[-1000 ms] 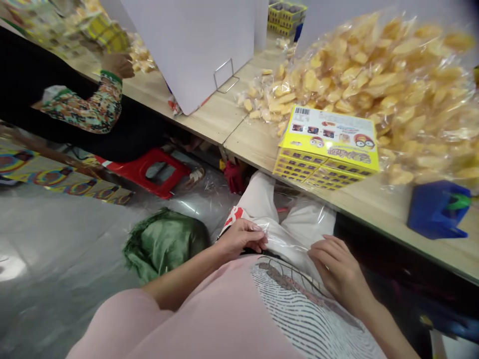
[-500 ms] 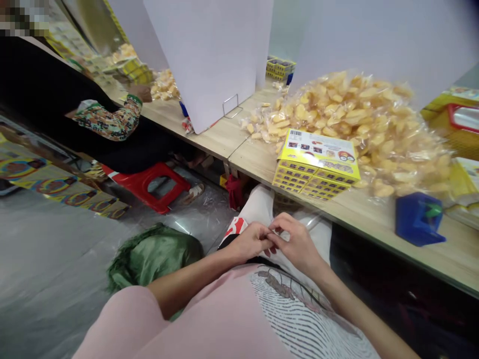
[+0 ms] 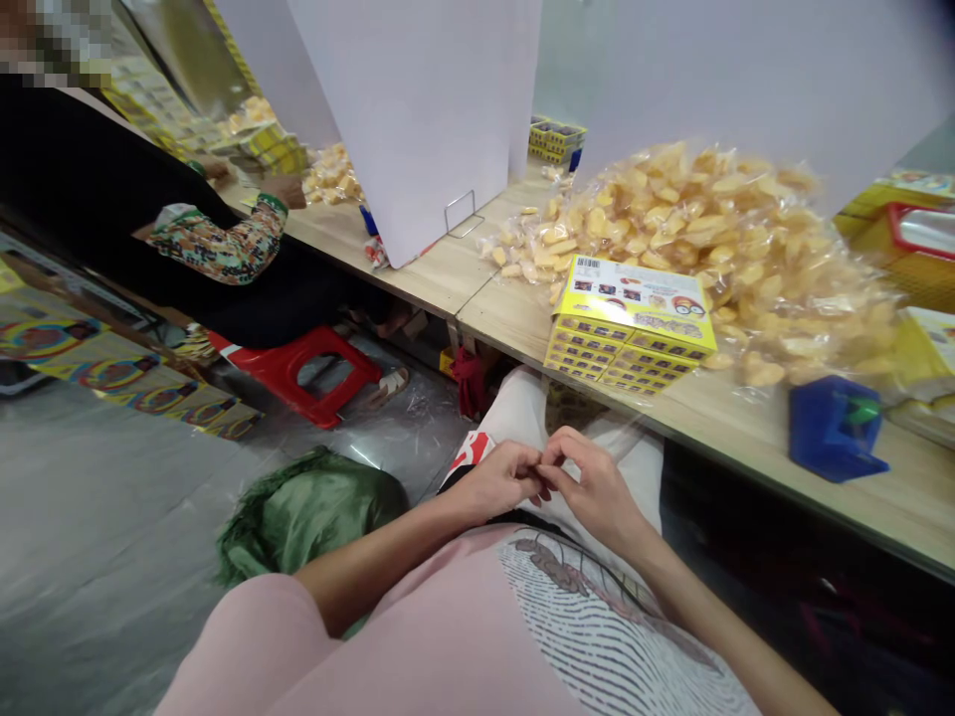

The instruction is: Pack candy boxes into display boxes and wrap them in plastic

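Head view: left hand (image 3: 501, 481) and right hand (image 3: 595, 489) meet in front of the yellow boxes (image 3: 634, 323); whether their bent fingers grip anything, I cannot tell. Behind the boxes lie bagged yellow pieces (image 3: 697, 214).

Red stool (image 3: 282, 380), green sack (image 3: 320, 507) on grey floor (image 3: 111, 527), white panel (image 3: 425, 109)

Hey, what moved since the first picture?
The right hand moved left to meet the left hand; before, they were apart. I can't tell whether either took hold of or let go of anything. The view shifted too. The yellow boxes, pile of wrapped yellow pieces and blue tape dispenser stayed put on the table.
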A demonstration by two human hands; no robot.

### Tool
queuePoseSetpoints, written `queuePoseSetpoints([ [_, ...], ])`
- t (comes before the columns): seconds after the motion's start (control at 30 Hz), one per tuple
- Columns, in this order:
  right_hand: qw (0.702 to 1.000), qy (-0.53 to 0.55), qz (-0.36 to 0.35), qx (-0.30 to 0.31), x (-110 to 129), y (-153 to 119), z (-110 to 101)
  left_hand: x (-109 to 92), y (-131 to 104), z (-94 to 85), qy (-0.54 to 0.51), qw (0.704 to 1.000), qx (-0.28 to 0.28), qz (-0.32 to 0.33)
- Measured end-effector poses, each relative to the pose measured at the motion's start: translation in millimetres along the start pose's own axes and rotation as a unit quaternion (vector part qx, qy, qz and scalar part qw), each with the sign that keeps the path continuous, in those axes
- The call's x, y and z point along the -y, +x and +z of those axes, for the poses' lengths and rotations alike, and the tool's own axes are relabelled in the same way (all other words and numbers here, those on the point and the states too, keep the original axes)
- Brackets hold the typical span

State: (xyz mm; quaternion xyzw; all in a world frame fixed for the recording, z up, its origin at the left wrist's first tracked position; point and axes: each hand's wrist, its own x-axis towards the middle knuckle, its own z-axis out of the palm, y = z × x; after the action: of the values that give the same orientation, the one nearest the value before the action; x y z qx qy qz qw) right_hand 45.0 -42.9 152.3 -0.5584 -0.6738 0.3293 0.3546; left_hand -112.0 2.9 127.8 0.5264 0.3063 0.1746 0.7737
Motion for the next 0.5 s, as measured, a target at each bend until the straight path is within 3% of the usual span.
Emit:
queuePoseSetpoints([
  [0.23,1.0,-0.013,0.012,-0.022,1,-1,-1,-4,-6,-3.9,-0.002,1.0,0.019,0.003],
  [0.5,1.0,0.003,-0.022,-0.022,-2,-1,4,-5,-14,-6.9,0.069,0.996,-0.049,0.005],
])
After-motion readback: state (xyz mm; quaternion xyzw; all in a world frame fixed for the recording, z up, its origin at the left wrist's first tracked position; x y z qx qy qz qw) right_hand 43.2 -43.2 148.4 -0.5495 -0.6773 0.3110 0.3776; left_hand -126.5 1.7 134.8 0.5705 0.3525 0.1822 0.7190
